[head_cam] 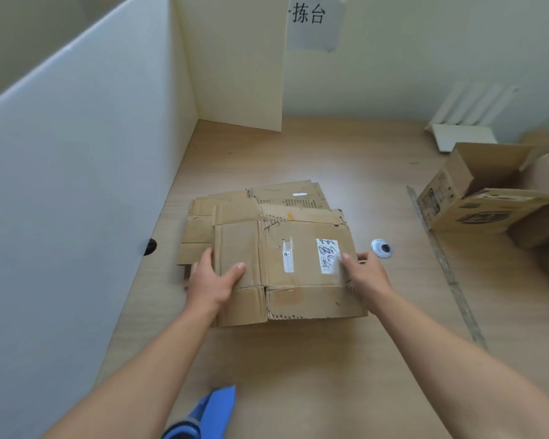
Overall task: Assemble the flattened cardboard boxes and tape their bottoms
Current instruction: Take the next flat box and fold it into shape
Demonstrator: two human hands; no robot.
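A stack of flattened brown cardboard boxes [232,213] lies on the wooden table [314,359]. The top flattened box [301,248] carries white label scraps with handwriting. My left hand [214,277] grips its left edge, thumb on top and fingers underneath. On the opposite side my right hand [363,275] holds the right edge, thumb pressed on the white label. A blue tape dispenser [210,413] rests at the near edge of the table, below my left forearm.
An assembled open cardboard box [488,198] lies on its side at the right. A white cable grommet [381,248] is set in the table by my right hand. White partition panels [86,185] wall in the left and back. A metal strip [447,270] crosses the table.
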